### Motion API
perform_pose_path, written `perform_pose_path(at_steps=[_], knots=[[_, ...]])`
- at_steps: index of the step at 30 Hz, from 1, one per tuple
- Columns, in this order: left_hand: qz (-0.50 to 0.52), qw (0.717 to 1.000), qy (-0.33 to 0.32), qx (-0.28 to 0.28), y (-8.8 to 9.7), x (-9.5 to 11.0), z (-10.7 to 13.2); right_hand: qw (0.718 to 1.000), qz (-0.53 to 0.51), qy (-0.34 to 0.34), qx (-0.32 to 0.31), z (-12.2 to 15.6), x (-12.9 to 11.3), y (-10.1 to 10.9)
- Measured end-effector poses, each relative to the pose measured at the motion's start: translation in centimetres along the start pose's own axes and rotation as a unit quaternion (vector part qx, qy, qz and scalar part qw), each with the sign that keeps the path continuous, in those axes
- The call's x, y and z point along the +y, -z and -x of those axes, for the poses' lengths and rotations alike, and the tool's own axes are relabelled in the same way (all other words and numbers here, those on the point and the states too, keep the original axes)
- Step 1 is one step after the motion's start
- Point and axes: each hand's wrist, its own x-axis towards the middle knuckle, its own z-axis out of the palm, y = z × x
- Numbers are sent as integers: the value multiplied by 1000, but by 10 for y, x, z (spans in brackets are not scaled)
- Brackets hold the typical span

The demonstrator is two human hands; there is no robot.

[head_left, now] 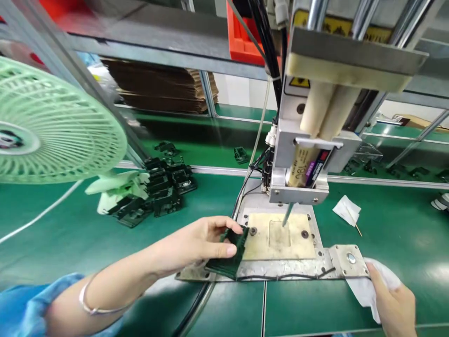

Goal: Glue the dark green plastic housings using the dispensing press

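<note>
My left hand [201,243] is closed on a small dark plastic part [229,255], held by its edge with thumb and fingers. The part sits at the left edge of the beige fixture plate [280,241] of a dispensing machine. A thin dispensing needle [287,214] hangs over the plate's shallow rectangular recess. It comes down from the glue cartridge [308,166] clamped in the machine head. My right hand [394,299], at the bottom right, is closed on a white cloth [368,288] beside the metal base plate [347,260].
A pale green fan [52,126] stands at the left. A pile of several dark plastic parts [161,189] lies behind it on the green mat. A folded white wipe and a swab [347,210] lie right of the machine. Black cables [266,42] hang above.
</note>
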Motion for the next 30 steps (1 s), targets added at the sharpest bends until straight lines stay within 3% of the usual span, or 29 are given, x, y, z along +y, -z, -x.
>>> perform_pose_path(at_steps=[2,4,8,12,15,19,24,27,30], knots=[[53,997,21,-57,-23,0,-3,999,-35,10,15,5,-3,-3],[97,992,29,-72,-45,1,-12,998,-64,19,22,9,-6,-6],[129,991,26,-30,-71,-1,-41,994,-105,21,14,12,-7,-7],[77,995,-57,-13,-79,-11,-71,990,-137,33,8,11,-6,-9],[26,995,-101,0,-79,-19,-83,986,-159,44,5,10,-5,-10],[-43,989,-138,18,-79,-21,-82,984,-166,59,9,8,-2,-12],[-223,957,-146,114,-72,-7,-62,984,-174,24,13,8,-5,-9],[-278,935,-133,172,-51,-7,-41,985,-172,21,-17,10,-20,-7],[-278,929,-83,231,-17,-23,-17,981,-169,49,-80,13,-40,-9]])
